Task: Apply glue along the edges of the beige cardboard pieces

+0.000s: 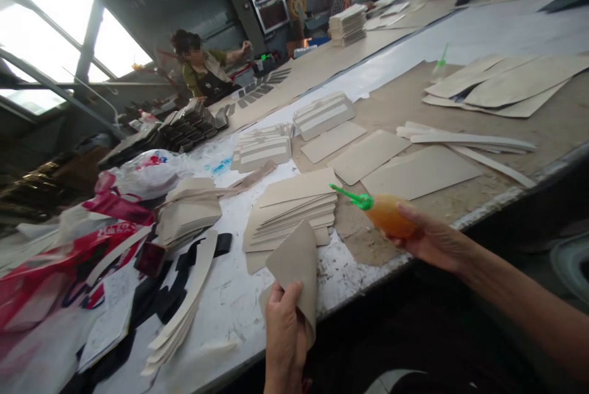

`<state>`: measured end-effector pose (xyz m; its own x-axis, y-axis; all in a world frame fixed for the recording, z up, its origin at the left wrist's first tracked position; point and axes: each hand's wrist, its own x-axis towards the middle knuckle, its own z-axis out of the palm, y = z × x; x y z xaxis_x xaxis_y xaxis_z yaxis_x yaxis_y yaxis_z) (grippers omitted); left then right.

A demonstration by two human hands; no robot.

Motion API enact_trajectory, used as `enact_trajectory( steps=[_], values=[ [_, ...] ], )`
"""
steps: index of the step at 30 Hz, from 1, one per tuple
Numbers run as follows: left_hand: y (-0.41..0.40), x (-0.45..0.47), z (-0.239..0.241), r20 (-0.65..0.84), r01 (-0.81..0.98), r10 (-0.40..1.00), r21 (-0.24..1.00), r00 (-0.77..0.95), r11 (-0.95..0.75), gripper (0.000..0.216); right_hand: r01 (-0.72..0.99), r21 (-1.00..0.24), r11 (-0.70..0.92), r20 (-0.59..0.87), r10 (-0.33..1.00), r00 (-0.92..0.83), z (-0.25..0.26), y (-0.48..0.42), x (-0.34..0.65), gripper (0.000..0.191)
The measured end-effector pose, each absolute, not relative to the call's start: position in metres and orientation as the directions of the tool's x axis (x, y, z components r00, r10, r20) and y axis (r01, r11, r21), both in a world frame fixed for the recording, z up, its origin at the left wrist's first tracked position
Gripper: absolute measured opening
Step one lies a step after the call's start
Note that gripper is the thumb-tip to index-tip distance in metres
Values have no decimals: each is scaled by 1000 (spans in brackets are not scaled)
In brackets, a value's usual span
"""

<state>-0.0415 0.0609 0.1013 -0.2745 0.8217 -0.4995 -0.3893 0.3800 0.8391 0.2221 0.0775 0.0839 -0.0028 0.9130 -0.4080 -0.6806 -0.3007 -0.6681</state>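
Note:
My left hand [286, 326] grips a beige leather-like piece [297, 265] that curls over at the table's near edge. Thumb and fingers are closed on its lower part. In my right hand [421, 237] is a squeeze bottle [391, 215] of orange-yellow liquid with a green nozzle [352, 197] pointing left. Just beyond the left hand lies a fanned stack of beige pieces [289, 204]. Flat beige panels [418, 173] rest past the bottle, with pale strips [469, 139] lying across them.
Pale curved strips [184, 314], black straps [177, 283] and a red plastic bag [69, 271] crowd the left side. Stacks of pieces with grey bands [264, 147] stand farther in. A second bottle [440, 67] is at back right. A person [207, 72] works across the table [359, 277].

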Motion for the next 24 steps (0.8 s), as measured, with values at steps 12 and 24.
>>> enact_trajectory(
  steps=[12, 24],
  values=[
    [67, -48, 108, -519, -441, 817, 813, -252, 381, 48, 243, -963, -116, -112, 993, 27, 80, 95, 221, 63],
    [62, -53, 99, -574, -501, 797, 754, -188, 425, 41, 852, -494, 176, 283, 958, -34, 33, 108, 244, 66]
  ],
)
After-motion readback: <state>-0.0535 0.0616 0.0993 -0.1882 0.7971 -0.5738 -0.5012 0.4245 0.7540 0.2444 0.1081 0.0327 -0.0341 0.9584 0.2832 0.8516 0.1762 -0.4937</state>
